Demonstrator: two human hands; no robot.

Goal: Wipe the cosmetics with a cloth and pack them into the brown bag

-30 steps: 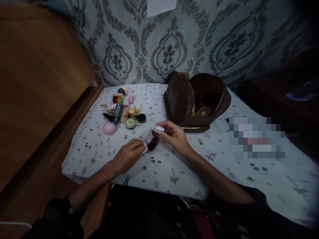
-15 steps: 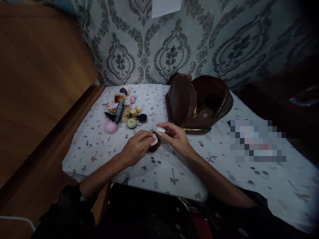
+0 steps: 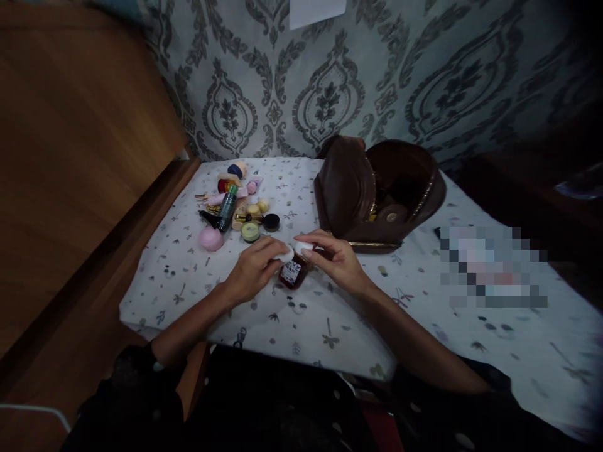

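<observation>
My left hand (image 3: pixel 257 267) is closed, its thumb and fingers pinching a small round white piece (image 3: pixel 285 255). Another small white piece (image 3: pixel 304 247) is pinched by my right hand (image 3: pixel 336 260), almost touching the first. Whether these are caps or pads I cannot tell. Just below the fingers is a small dark red bottle (image 3: pixel 293 273) with a printed white label. Its top is partly hidden by my hands and the white pieces. Behind my right hand a brown leather bag (image 3: pixel 346 194) stands unzipped.
Several cosmetics lie at the left: a dark bottle with a green top (image 3: pixel 227 208), a pink rounded item (image 3: pixel 210 238), a light green jar (image 3: pixel 250 233) and a black lid (image 3: pixel 271 221). A patterned cloth (image 3: pixel 174 295) covers the table. A blurred flat item (image 3: pixel 494 267) lies right.
My left hand has drawn slightly left and up with its white piece, uncovering the bottle's label. My right hand still pinches the other white piece. The view has shifted slightly.
</observation>
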